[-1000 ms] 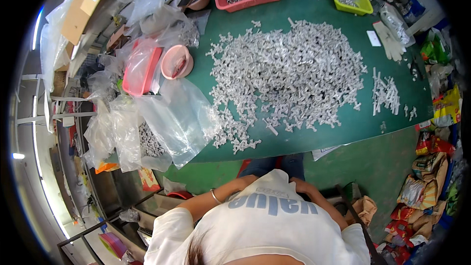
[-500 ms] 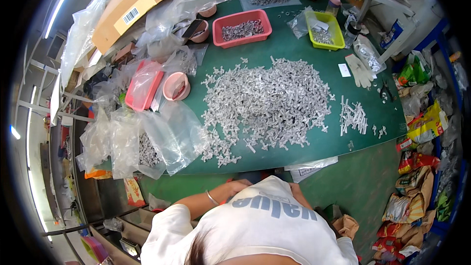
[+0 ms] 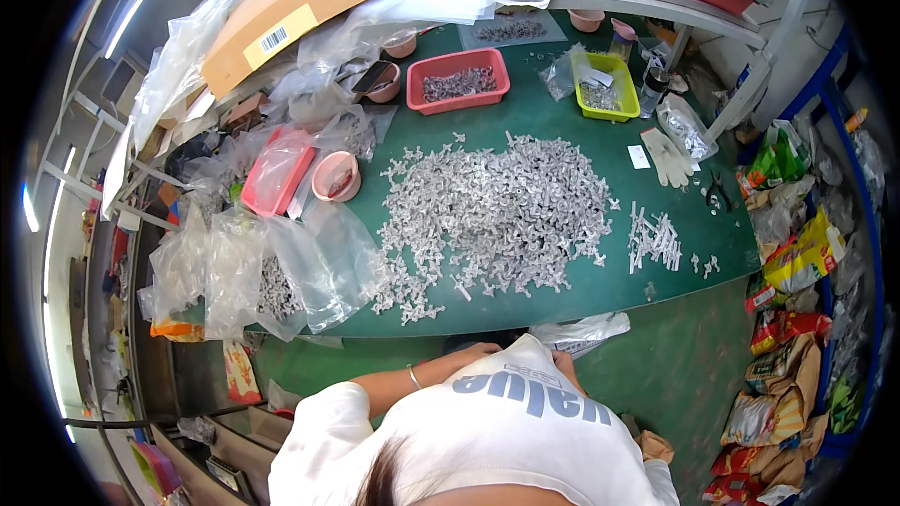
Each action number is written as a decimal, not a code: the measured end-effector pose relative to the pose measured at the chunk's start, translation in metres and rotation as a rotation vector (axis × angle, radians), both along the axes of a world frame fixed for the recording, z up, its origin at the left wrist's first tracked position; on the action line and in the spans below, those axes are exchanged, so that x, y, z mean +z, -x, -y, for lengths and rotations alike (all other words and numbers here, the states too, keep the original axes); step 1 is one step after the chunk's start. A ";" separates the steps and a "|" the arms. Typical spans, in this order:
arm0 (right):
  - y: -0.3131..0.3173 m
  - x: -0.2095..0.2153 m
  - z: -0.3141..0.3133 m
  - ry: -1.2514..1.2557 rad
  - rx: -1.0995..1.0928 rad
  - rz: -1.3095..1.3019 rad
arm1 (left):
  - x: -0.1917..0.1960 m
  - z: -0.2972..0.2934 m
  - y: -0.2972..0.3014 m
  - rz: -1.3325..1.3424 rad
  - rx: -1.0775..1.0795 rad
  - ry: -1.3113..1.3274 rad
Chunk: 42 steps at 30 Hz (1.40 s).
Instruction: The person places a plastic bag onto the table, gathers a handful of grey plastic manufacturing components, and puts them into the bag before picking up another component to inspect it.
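My left hand (image 3: 473, 354), with a bangle on its wrist, is low in front of my body, below the table's near edge. My right hand (image 3: 566, 370) shows only in part beside my white shirt. The shirt hides the fingers of both, so whether they hold anything does not show. A crumpled white plastic bag (image 3: 586, 330) lies close beyond my right hand. On the green table (image 3: 525, 311) ahead spreads a wide heap of small grey metal parts (image 3: 497, 211). To its right lies a smaller pile of thin pale sticks (image 3: 654, 242).
A red tray (image 3: 457, 105) and a yellow-green basket (image 3: 609, 114) with small metal pieces stand at the back. Clear plastic bags (image 3: 323, 272) cover the left side. A glove (image 3: 667, 161) and pliers (image 3: 718, 192) lie at right. Colourful sacks (image 3: 778, 394) line the right side.
The whole view has shifted slightly, so the shelf at the back shows more. My hands stay low by my body, and the things on the table look unmoved.
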State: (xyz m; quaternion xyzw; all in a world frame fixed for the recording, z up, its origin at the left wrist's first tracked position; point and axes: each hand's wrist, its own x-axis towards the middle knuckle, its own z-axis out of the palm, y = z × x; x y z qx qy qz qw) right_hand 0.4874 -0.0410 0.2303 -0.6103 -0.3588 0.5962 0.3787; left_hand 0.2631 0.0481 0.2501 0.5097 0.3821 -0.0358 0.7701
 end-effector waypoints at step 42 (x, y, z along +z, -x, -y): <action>0.010 -0.014 -0.027 0.225 0.095 0.048 | 0.058 0.212 0.071 -0.272 1.252 -0.040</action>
